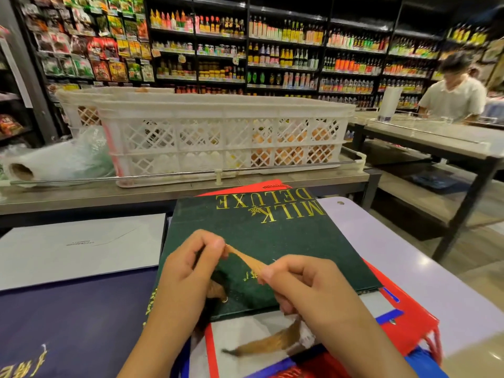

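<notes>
— So, what's written there?
— "MILK DELUXE" in gold, upside down from here, on the dark green bag (272,241), which lies flat atop a red bag (406,326).
— And the golden ribbon (245,259)?
— Thin, stretched taut above the bag's near half; the left hand (188,271) and right hand (302,282) each pinch it.
— Room?
— A navy bag (68,323) just beside on the left; bare tabletop (409,255) on the right.

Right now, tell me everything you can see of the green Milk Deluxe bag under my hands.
The green bag lies flat, dark matte card by its look, with gold MILK DELUXE lettering upside down to the camera. It rests on a red bag. Over its near end the left hand and right hand pinch a tan ribbon taut between them.
</notes>
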`<state>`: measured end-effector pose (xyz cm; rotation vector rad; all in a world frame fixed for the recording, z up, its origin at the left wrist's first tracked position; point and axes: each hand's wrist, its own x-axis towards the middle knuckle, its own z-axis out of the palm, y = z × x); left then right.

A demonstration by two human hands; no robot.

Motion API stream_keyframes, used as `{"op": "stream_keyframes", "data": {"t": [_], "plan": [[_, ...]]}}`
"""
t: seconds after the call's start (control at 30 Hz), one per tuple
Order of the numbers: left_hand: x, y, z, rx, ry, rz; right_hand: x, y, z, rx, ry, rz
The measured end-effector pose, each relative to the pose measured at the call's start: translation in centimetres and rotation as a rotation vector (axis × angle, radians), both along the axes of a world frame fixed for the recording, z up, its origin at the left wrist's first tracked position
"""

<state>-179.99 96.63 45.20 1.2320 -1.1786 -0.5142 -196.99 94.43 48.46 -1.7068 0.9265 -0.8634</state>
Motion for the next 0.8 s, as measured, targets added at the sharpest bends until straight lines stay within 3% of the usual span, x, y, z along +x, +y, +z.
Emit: {"op": "stream_keyframes", "data": {"t": [0.1, 0.17, 0.2, 0.27, 0.33, 0.43, 0.5, 0.67, 0.8], "plan": [[0.8, -0.4, -0.4, 0.029, 0.235, 0.124, -0.8, 0.1, 0.4, 0.039, -0.012, 0.002], [0.8, -0.6, -0.7, 0.02, 0.237, 0.165, -1.2, 0.2, 0.7, 0.034, -0.008, 0.004], [0.5, -0.4, -0.5, -0.006, 0.148, 0.189, -1.4, 0.2, 0.7, 0.02, -0.004, 0.007], [0.1, 0.2, -0.1, -0.118, -0.22, 0.247, -1.4, 0.4, 0.9, -0.018, 0.008, 0.012], [-0.1, 0.3, -0.1, -0.18, -0.568, 0.177, -1.5, 0.5, 1.0, -0.049, 0.016, 0.016], [-0.8, 0.4, 0.0, -0.107, -0.745, 0.011, -1.7, 0.5, 1.3, -0.073, 0.029, 0.011], [-1.0, 0.4, -0.1, -0.107, -0.715, -0.004, -2.1, 0.6, 1.4, -0.083, 0.051, 0.003], [-0.5, 0.7, 1.1, -0.066, -0.283, 0.038, -3.0, 0.5, 1.5, -0.085, 0.104, 0.007], [-0.5, -0.3, 2.2, -0.04, -0.193, 0.122, -3.5, 0.2, 1.3, -0.13, 0.177, 0.058]]}}
